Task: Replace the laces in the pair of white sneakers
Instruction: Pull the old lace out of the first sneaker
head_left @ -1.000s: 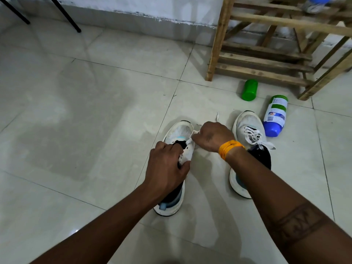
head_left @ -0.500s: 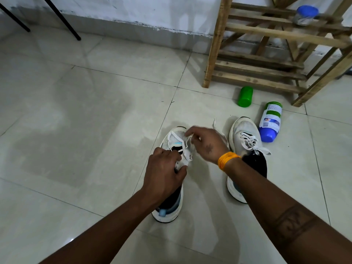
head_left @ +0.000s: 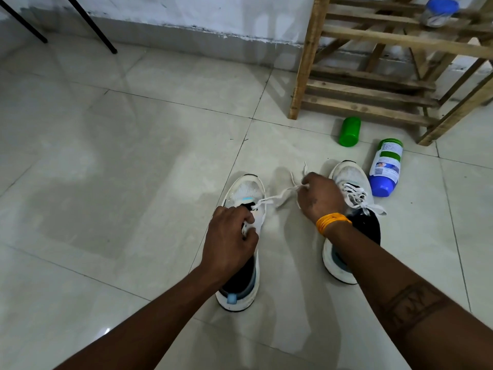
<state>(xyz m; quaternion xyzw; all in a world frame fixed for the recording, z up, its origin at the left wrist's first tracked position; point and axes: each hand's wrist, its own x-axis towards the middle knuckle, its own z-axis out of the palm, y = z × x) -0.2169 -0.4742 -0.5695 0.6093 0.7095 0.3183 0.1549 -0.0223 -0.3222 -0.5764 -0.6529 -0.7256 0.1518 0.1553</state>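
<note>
A single head-worn wide-angle view looks forward and down from above the person's forearms onto the tiled floor (head_left: 133,161). Both forearms enter from the bottom edge; the left hand (head_left: 229,241) and right hand (head_left: 320,196) sit near, just below frame centre. Beyond the hands, the view reaches the wall base.

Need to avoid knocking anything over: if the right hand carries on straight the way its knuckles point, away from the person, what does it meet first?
Probably nothing close: the right hand, pinching the lace, points at bare floor. Further on stands the wooden rack's leg. The green cap lies off to the right; depth is hard to judge.
</note>
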